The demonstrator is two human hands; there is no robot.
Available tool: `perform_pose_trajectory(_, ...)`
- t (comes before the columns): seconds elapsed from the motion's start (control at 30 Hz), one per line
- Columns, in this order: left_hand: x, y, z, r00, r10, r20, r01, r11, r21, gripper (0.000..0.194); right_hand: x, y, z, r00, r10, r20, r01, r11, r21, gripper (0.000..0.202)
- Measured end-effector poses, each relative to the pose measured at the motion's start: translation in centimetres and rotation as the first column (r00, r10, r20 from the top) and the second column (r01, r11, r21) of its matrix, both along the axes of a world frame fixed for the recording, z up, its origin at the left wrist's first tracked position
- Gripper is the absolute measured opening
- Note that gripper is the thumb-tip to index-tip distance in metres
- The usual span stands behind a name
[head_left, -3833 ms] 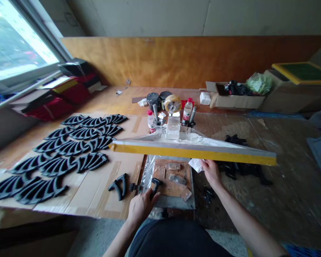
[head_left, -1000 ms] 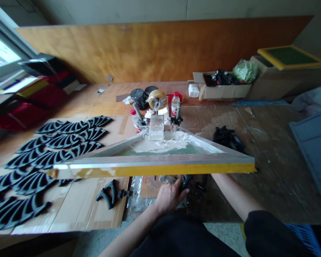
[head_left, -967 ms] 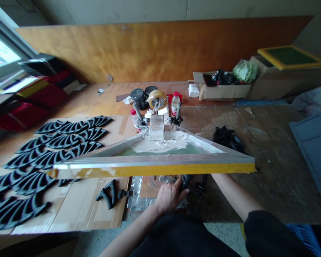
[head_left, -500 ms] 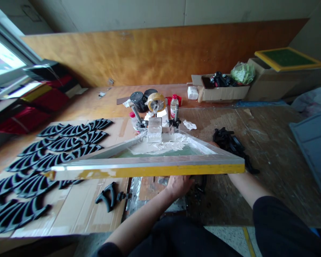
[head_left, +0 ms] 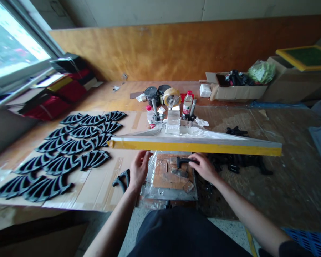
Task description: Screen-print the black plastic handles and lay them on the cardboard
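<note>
At the far left, black fan-shaped parts (head_left: 93, 160) are lying in rows on the cardboard (head_left: 96, 194), and a black forked part (head_left: 121, 179) is resting nearer to me, just beside my left wrist. My left hand (head_left: 139, 169) is hovering by the left edge of the wooden board (head_left: 160, 179), below the yellow-edged frame (head_left: 192, 146). Its fingers are curling loosely, leaving only a narrow gap to the thumb, and I am not seeing anything in them.

To the right of that, over the far right part of the board, I am holding the black handle-like part (head_left: 186, 160). Its long axis is running sideways across my view, nearly level, with its wider head pointing left and its slimmer end pointing right, into my fingers. It is looking dark and smooth, with a short crosspiece at the head. Whether it is touching the small blocks (head_left: 179, 173) beneath it, I cannot tell.

My right hand (head_left: 206, 168) is coming in from the right, pinching the slim end between thumb and fingers. Farther right, more black parts (head_left: 237, 165) are lying heaped on the table (head_left: 283, 189), partly behind the frame.
</note>
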State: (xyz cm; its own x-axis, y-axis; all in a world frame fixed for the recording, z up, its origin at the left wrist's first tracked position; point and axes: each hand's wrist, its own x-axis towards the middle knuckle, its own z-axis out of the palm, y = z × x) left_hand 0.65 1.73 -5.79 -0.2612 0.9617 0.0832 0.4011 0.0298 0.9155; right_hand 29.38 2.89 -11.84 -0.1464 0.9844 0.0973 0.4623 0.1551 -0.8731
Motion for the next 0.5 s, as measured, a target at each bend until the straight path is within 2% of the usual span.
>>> perform_pose_trajectory(0.07, -0.3, 1.1, 2.1, 0.989, 0.059, 0.134, -0.075, 0.99, 0.123, 0.037, -3.7, -1.1, -1.0, 0.952, 0.155, 0.263, -0.198, 0.97, 0.144, 0.032)
perform_pose_trajectory(0.17, -0.1, 2.5, 5.3, 0.964, -0.017, 0.266, -0.051, 0.967, 0.249, 0.033, -6.0, -1.7, -1.9, 0.77, 0.202, 0.606, -0.374, 0.912, 0.171, 0.045)
perform_pose_trajectory(0.23, 0.0, 3.0, 6.9, 0.951, -0.115, 0.287, 0.029, 0.957, 0.288, 0.033, -6.0, -1.7, -2.0, 0.66, 0.206, 0.723, -0.44, 0.886, 0.149, 0.046)
perform_pose_trajectory(0.3, 0.2, 3.1, 7.8, 0.953, -0.154, 0.26, 0.075, 0.954, 0.291, 0.037, -5.7, -1.7, -2.0, 0.625, 0.222, 0.748, -0.465, 0.876, 0.129, 0.046)
perform_pose_trajectory(0.33, 0.2, 3.0, 8.0, 0.959, -0.153, 0.237, 0.082, 0.956, 0.283, 0.039, -5.5, -1.7, -2.0, 0.639, 0.239, 0.731, -0.465, 0.877, 0.12, 0.045)
perform_pose_trajectory(0.37, 0.1, 2.6, 8.0, 0.964, -0.146, 0.222, 0.083, 0.96, 0.269, 0.042, -5.3, -1.7, -1.9, 0.689, 0.245, 0.682, -0.436, 0.892, 0.119, 0.042)
perform_pose_trajectory(0.43, -0.2, 1.5, 7.6, 0.961, -0.145, 0.237, 0.096, 0.974, 0.207, 0.049, -4.3, -1.4, -1.9, 0.829, 0.203, 0.521, -0.307, 0.944, 0.12, 0.03)
perform_pose_trajectory(0.5, -0.9, -0.1, 6.4, 0.947, -0.164, 0.277, 0.145, 0.985, 0.09, 0.055, -2.3, -0.8, -1.6, 0.93, 0.093, 0.356, -0.14, 0.984, 0.109, 0.025)
